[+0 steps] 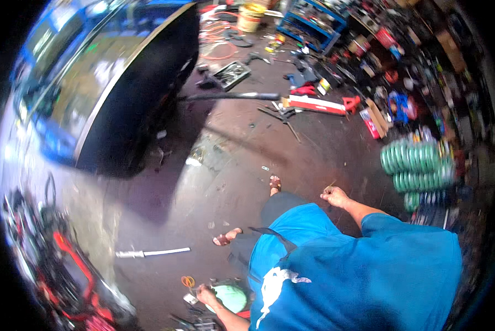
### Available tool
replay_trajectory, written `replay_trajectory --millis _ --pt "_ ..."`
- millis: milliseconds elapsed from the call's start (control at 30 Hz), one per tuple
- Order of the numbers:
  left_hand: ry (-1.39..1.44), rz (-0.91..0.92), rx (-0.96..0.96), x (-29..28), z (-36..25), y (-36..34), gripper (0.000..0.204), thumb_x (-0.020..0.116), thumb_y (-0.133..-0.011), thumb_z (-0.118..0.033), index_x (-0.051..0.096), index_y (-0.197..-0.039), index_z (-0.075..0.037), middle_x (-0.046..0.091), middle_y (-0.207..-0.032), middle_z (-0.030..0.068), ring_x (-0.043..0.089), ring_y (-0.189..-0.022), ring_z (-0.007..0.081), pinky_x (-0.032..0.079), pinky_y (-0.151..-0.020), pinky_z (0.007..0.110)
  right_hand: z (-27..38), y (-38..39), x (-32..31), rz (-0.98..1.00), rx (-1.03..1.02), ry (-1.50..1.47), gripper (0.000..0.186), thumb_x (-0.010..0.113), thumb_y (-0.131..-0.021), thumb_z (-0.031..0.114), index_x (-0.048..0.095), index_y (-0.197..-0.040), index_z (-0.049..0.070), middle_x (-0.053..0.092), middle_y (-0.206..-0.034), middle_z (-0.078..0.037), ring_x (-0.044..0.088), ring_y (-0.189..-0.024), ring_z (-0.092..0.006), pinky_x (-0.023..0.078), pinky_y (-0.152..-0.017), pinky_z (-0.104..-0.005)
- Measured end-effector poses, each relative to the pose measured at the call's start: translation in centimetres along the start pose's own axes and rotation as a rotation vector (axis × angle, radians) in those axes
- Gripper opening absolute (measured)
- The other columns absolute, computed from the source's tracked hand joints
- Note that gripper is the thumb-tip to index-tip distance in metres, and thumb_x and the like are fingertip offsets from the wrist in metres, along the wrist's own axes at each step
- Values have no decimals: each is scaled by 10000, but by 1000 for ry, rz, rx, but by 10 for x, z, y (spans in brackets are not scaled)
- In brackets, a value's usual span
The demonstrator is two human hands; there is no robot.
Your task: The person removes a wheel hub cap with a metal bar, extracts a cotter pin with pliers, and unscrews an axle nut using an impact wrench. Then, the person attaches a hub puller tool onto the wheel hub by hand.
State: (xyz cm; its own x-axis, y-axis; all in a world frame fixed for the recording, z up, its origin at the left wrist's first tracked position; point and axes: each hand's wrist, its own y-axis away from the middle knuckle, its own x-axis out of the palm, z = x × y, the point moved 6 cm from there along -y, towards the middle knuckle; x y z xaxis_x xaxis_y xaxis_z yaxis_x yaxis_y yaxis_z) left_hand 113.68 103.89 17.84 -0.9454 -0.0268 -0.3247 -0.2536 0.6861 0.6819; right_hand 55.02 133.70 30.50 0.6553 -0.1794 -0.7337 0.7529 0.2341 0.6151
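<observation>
My left hand (206, 295) hangs low on the left side, fingers curled together. It is over a pale green round thing (229, 298), and an orange ring (188, 281) lies just beyond it. What the fingers hold, if anything, is too small to tell. Out to the right, my right hand (334, 196) is closed with its fingertips pinched. A thin yellowish sliver (332, 184) shows at those fingertips, too fine to name. Both hands are away from the large dark panel (142, 94) at the far left, from which a black bar (231, 96) sticks out.
Beyond my feet lie a red and white long tool (317, 105) and a metal tray of parts (232, 75). Green coils (410, 157) are stacked at right, beside heaped clutter. A white-handled rod (153, 252) and a red-framed machine (76, 265) are at left.
</observation>
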Motion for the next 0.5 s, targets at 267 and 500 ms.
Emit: replay_trajectory --millis 267,500 --pt "-176 147 139 153 -93 61 139 537 -802 -107 448 -706 -59 395 -502 -1 352 -381 97 270 -321 250 -189 -40 2 -163 255 -347 190 646 -777 231 616 -767 43 580 -669 -40 523 -632 -141 427 -594 -315" --pt "-493 403 327 331 -126 129 106 527 -812 -85 497 -727 -29 460 -542 20 411 -417 90 314 -364 233 -213 -128 -65 -206 311 -826 186 613 -824 207 581 -899 41 528 -740 11 472 -653 -83 405 -592 -238"
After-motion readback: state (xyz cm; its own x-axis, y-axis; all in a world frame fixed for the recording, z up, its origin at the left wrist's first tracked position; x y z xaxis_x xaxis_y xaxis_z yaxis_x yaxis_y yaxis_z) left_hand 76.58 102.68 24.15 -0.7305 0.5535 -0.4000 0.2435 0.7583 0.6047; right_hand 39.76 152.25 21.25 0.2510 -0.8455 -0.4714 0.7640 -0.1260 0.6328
